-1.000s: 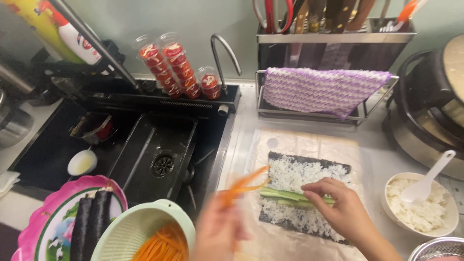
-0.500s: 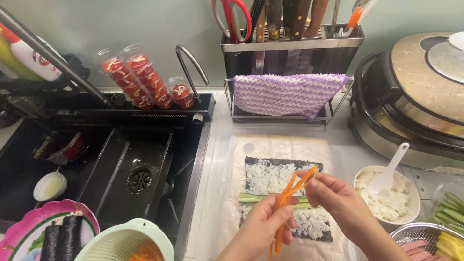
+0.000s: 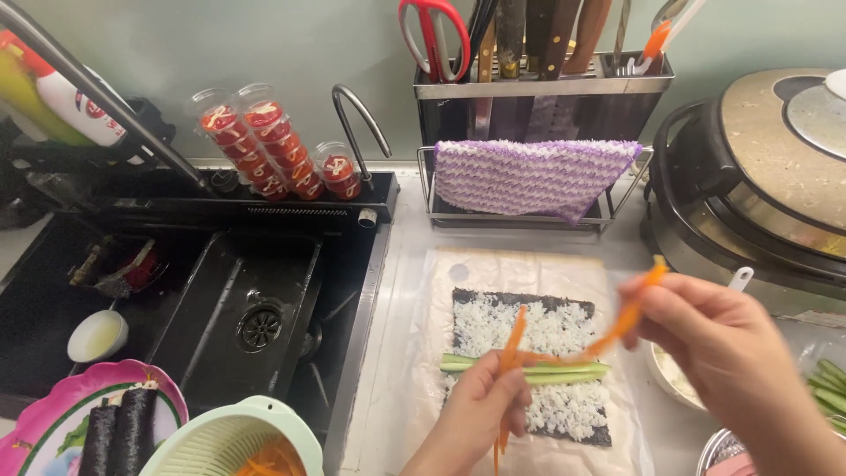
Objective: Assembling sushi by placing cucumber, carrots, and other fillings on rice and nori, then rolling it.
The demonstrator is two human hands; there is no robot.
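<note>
- I have a bunch of shredded carrot strips (image 3: pixel 564 339) pinched at both ends: my left hand (image 3: pixel 480 410) is closed on the lower end, and my right hand (image 3: pixel 727 353) is closed on the upper end, thumb and fingers pressed around the strips.
- The strips hang in the air between my two hands, running from low at my left grip up to high at my right grip, with loose ends sticking up above each pinch and a few dangling below my left hand.
- Directly beneath the strips lies a seaweed sheet (image 3: pixel 529 300) spread with white rice (image 3: pixel 551 330), and across it, just under my left fingers, run pale green cucumber sticks (image 3: pixel 564 370).
- The sheet rests on a rolling mat wrapped in clear film (image 3: pixel 520 269), which spreads out under both grips.
- Behind my right hand sits a white bowl (image 3: pixel 670 379) with a white spoon handle (image 3: pixel 740 278) poking up; most of it is hidden by my hand.
- Farther out past my right wrist are more green sticks (image 3: pixel 828 379), and beyond them a large rice cooker (image 3: pixel 758 176).
- Beyond the mat hangs a purple striped cloth (image 3: pixel 529 176) on a rack, under a knife holder (image 3: pixel 538 97).
- Off my left grip is a black sink (image 3: pixel 247 300); nearer me, a pale green colander (image 3: pixel 233 436) with carrot shreds, and a pink plate (image 3: pixel 53 419) bearing dark rolls (image 3: pixel 123 427).
</note>
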